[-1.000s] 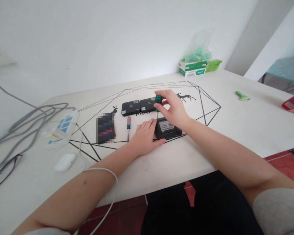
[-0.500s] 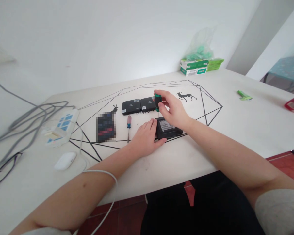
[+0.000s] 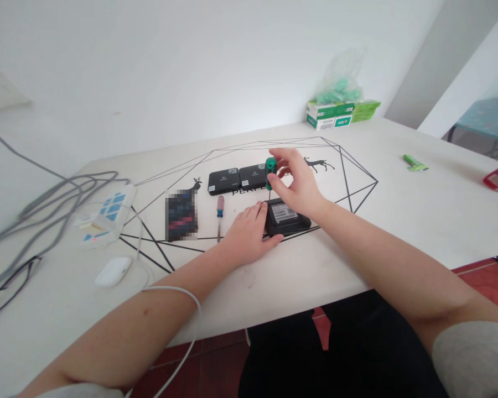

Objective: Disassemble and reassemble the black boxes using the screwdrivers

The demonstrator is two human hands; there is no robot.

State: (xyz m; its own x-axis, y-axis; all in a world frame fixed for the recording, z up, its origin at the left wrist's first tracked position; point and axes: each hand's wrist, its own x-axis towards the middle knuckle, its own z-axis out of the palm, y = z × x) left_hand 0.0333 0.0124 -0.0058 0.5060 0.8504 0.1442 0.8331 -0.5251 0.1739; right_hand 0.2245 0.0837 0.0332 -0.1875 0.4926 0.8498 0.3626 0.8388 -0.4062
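Note:
A black set-top box (image 3: 289, 220) lies on the table with its labelled underside up. My left hand (image 3: 249, 232) steadies it, fingers along its left edge and thumb at the near side. My right hand (image 3: 296, 179) holds a green-and-black screwdriver (image 3: 270, 172) upright over the box's far left corner, thumb against the handle and index finger lifted off it. The shaft points down at the corner; its tip is too small to make out. Behind are two similar black boxes (image 3: 224, 181), side by side. A second screwdriver (image 3: 220, 209) with a reddish clear handle lies left of my left hand.
A blurred dark item (image 3: 181, 215) lies left of the second screwdriver. Farther left are a power strip (image 3: 110, 215), a white case (image 3: 114, 271), grey cables (image 3: 52, 202) and glasses (image 3: 14, 287). A white cable crosses my left forearm. Green boxes (image 3: 331, 113) stand against the wall.
My right index finger has lifted and the fingers have loosened around the screwdriver handle, showing more of its green top. My left hand and the box stay put; the view has shifted slightly.

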